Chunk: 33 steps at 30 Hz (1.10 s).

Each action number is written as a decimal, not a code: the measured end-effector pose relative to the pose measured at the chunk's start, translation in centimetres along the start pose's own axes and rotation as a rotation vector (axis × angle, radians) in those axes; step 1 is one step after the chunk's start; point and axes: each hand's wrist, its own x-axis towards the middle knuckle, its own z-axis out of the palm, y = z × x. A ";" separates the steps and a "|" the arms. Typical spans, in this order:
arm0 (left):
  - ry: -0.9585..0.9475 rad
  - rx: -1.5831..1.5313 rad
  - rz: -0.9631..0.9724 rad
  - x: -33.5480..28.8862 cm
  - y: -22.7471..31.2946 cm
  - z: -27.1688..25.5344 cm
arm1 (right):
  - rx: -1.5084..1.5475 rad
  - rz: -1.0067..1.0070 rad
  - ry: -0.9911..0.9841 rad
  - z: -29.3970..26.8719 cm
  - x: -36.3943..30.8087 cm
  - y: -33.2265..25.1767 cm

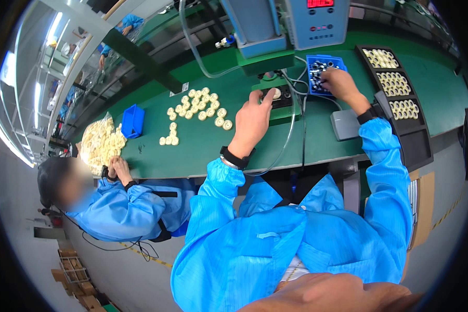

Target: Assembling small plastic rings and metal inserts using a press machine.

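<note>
My left hand [252,120] rests at the press fixture [283,100], fingers apart. One fingertip touches a round cream plastic part [276,93] seated in the fixture; the part lies beside the fingers rather than between them. Over on the right, my right hand [341,86] reaches into a blue bin [339,62] of small shiny metal ring-like pieces [317,67]. Its fingers are bent together among those pieces, and what they pinch is hidden. Left of my left hand, several round cream parts [202,105] lie spread on the green tabletop [192,156].
The press [257,26] and a control box [320,23] with a red display stand behind. Tubes and cables hang by the fixture. A black tray [418,138] holds cream parts at right, near a grey box [344,125]. A co-worker [125,203] sits left beside piled cream pieces [101,143].
</note>
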 end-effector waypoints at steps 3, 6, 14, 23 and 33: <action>-0.054 -0.043 -0.104 -2.5 -1.0 -0.8 | 0.063 0.055 0.312 -1.1 -0.9 0.0; -0.274 -0.134 -0.129 -4.1 -1.9 -1.7 | 0.381 0.236 0.385 -2.4 -0.1 -1.7; -0.431 -0.004 -0.103 -7.3 -4.2 -1.2 | 1.430 0.308 0.028 -1.7 3.1 -12.6; -0.396 0.050 -0.100 -7.9 -4.7 -1.6 | 1.480 0.275 0.286 -0.5 4.7 -16.3; -0.294 -0.229 -0.231 -8.3 -5.7 -2.0 | 1.663 0.202 0.260 -1.5 2.8 -16.4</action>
